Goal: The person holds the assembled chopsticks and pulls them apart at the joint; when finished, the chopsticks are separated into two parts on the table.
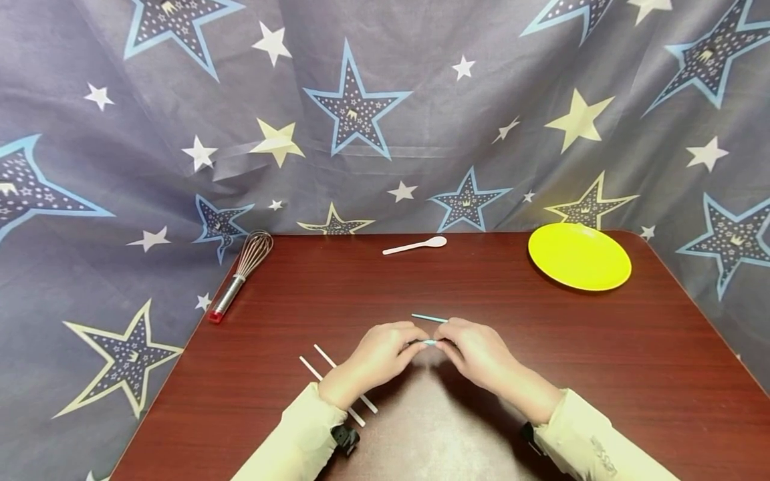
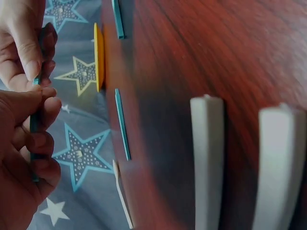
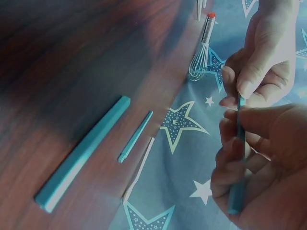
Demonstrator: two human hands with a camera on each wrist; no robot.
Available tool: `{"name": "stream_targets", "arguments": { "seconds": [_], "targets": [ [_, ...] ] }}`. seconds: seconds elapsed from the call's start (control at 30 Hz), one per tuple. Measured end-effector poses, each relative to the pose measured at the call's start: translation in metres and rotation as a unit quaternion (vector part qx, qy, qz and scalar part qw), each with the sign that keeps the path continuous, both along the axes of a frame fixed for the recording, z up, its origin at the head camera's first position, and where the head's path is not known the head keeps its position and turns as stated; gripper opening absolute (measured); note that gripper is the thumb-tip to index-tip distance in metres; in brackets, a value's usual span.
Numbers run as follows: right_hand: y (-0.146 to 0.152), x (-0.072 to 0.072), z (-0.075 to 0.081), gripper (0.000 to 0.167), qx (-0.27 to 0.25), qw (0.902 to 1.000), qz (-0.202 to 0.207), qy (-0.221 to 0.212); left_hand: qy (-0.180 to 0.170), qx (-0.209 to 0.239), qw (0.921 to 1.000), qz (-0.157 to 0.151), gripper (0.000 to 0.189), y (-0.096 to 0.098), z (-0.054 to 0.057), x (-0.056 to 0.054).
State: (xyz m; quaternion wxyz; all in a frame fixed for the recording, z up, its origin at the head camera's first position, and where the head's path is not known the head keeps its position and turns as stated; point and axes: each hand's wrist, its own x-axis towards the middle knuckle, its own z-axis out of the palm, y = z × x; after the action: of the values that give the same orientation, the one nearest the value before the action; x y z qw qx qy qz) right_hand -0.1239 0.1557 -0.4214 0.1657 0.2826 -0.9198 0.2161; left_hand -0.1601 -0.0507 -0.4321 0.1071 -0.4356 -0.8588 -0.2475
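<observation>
"Star-patterned cloth [image 1: 415, 133] hangs behind a reddish-brown table [image 1: 313, 287]. Put the hands at the dial's centre, twelve toward the cloth: what lies around them?"

"At twelve, a loose teal stick [image 1: 428, 317] just beyond the fingers, then a white spoon [image 1: 416, 246] by the far edge. Yellow plate [image 1: 579, 257] at two, whisk [image 1: 240, 275] between nine and ten, two white sticks [image 1: 325, 357] at eight, partly under the left forearm. The right wrist view adds another teal stick [image 3: 81, 155]."

"And the hands?"

"Left hand [image 1: 381, 353] and right hand [image 1: 481, 353] meet nearly tip to tip, each with fingers curled round the held teal stick [image 1: 430, 343] and thumb pressing close. It's at the dial's centre, running from one grip into the other."

"One piece or two?"

"Can't tell; the fingertips cover most of the middle. My guess is that two ends are being fitted together or parted there."

"So what does the next move call for?"

"Both halves kept in line, I'd say, with steady force along the length. A crooked push could bend the joint, if there is one."
</observation>
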Motion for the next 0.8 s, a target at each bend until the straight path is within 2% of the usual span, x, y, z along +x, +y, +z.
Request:
{"name": "stream_targets", "arguments": {
  "seconds": [0.13, 0.37, 0.6, 0.7, 0.8],
  "targets": [
    [0.004, 0.001, 0.001, 0.010, 0.013, 0.9999, 0.003, 0.004, 0.002, -0.011, 0.9999, -0.009, 0.011, 0.004, 0.002, 0.000],
    [0.011, 0.002, 0.001, 0.023, 0.017, 0.9992, 0.035, 0.010, -0.017, 0.024, 0.9984, -0.048, 0.013, 0.006, 0.003, 0.000],
    [0.017, 0.001, 0.002, 0.008, -0.021, 0.9952, 0.085, 0.045, -0.061, 0.083, 0.9908, -0.087, 0.015, 0.003, 0.002, -0.005],
    [0.022, 0.001, 0.003, 0.010, -0.035, 0.9940, 0.093, 0.046, -0.068, 0.094, 0.9898, -0.083, 0.015, 0.000, 0.002, -0.007],
    [0.028, 0.001, 0.003, 0.011, -0.044, 0.9949, 0.085, 0.033, -0.064, 0.098, 0.9907, -0.070, 0.013, -0.003, 0.003, -0.009]
  ]
}}
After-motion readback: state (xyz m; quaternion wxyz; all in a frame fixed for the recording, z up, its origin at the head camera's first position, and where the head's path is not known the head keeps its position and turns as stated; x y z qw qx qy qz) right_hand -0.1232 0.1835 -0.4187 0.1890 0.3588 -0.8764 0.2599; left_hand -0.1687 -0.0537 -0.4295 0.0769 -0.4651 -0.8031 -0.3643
